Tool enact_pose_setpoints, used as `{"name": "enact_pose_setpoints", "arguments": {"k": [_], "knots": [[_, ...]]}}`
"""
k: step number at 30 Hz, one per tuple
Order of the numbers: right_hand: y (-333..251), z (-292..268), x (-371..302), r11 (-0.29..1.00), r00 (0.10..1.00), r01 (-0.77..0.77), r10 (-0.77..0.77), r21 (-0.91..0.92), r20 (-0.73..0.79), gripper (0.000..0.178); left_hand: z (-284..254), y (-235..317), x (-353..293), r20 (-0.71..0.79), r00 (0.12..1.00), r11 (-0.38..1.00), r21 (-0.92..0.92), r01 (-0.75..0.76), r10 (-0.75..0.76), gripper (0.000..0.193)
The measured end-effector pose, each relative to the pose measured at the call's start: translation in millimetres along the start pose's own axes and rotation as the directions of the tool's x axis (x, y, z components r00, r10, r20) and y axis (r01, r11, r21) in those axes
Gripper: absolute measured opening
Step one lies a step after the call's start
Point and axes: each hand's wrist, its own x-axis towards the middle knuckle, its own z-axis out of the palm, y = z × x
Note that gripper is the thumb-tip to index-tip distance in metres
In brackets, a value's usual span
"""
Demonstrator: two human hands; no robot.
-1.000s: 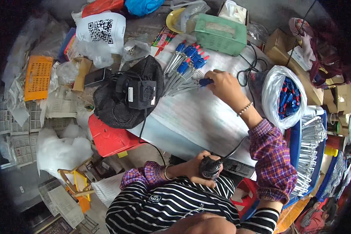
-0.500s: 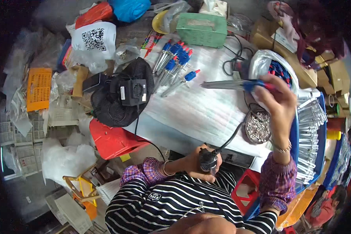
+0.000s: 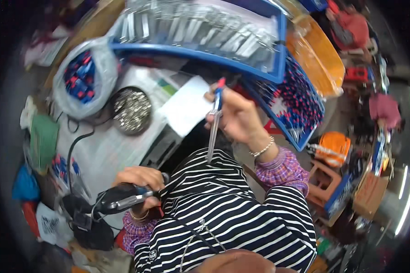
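My left hand [image 3: 143,178] is closed around a black corded electric screwdriver [image 3: 107,201], held low by the front of my striped shirt. In my right hand [image 3: 241,116], pinched between thumb and fingers, is a slim metal tool with a blue handle and red tip [image 3: 212,129]; its metal end points down toward my lap. Just right of that hand stands a blue crate [image 3: 299,144] packed with similar blue-and-red-handled tools. A white sheet [image 3: 187,107] lies on the table left of the right hand. A round bowl [image 3: 149,122] of small shiny metal parts sits farther left.
A long blue bin [image 3: 191,53] of metal pieces spans the far side. An orange tray [image 3: 319,54] is beyond the crate. A white bag [image 3: 105,59] of blue and red handles and a green box [image 3: 44,139] stand left. Other people are at far right.
The view has swung to the right, bringing the crate of tools into sight. My right hand has carried the tool off the tabletop toward my lap and turned it downward. Left hand keeps the screwdriver.
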Motion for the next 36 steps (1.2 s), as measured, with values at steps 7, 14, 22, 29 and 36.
{"name": "enact_pose_setpoints", "arguments": {"k": [7, 14, 22, 29, 36], "knots": [[45, -59, -15, 0.951, 0.978, -0.205, 0.21, -0.229, -0.002, 0.032, 25, -18, 38, 0.207, 0.978, 0.987, 0.157, -0.022, -0.011, 0.04], [68, -58, 2, 0.895, 0.999, -0.031, 0.042, -0.446, 0.016, 0.02, 35, -29, 56, 0.236, 0.969, 0.961, 0.242, -0.132, 0.074, 0.039], [81, -59, 15, 0.837, 1.0, -0.001, -0.008, -0.548, -0.015, 0.024, 34, -43, 73, 0.276, 0.941, 0.924, 0.266, -0.273, 0.198, 0.044], [79, -53, 11, 0.851, 0.998, -0.065, 0.042, -0.521, -0.055, 0.019, 38, -37, 88, 0.481, 0.863, 0.876, 0.335, -0.346, 0.157, 0.045], [76, -50, 11, 0.831, 0.995, -0.095, 0.074, -0.547, -0.06, 0.018, 41, -43, 94, 0.53, 0.824, 0.856, 0.313, -0.412, 0.203, 0.047]]}}
